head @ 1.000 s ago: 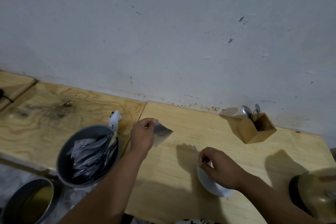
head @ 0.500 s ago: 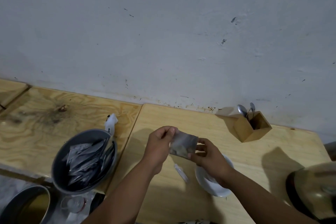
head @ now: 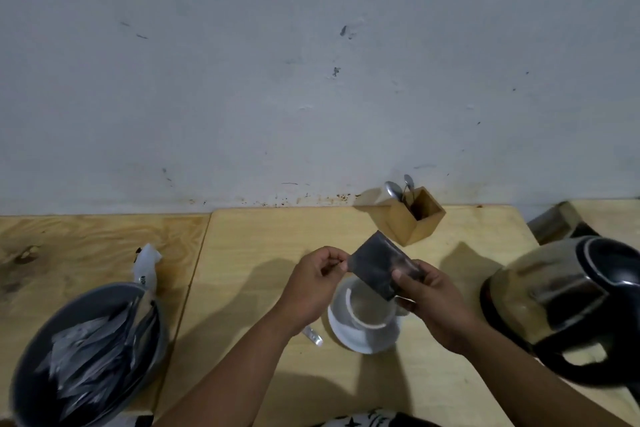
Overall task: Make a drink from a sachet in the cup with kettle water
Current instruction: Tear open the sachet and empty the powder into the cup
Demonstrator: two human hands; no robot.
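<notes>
We work at a pale plywood tabletop (head: 263, 239) set against a scuffed grey wall. At our left sits a round dark metal bowl (head: 31, 357) heaped with silvery packets, and at our right stands a steel electric kettle with a black handle and lid (head: 568, 308), close to the cup but not touching it. Between them a white ceramic cup (head: 369, 312) rests on its white saucer (head: 353, 340); we cannot tell whether anything is in it yet. Behind it, a small wooden box holder (head: 412, 222) carries two metal spoons. Above the cup we hold a dark foil sachet (head: 379, 265) tilted: our right hand (head: 429, 298) has its grip closed on the lower right corner, while our left hand (head: 318, 284) pinches the upper left edge. We judge the step in hand to be opening the sachet. Next we need a clean tear, then the opened end tipped down over the cup before reaching for the kettle.
</notes>
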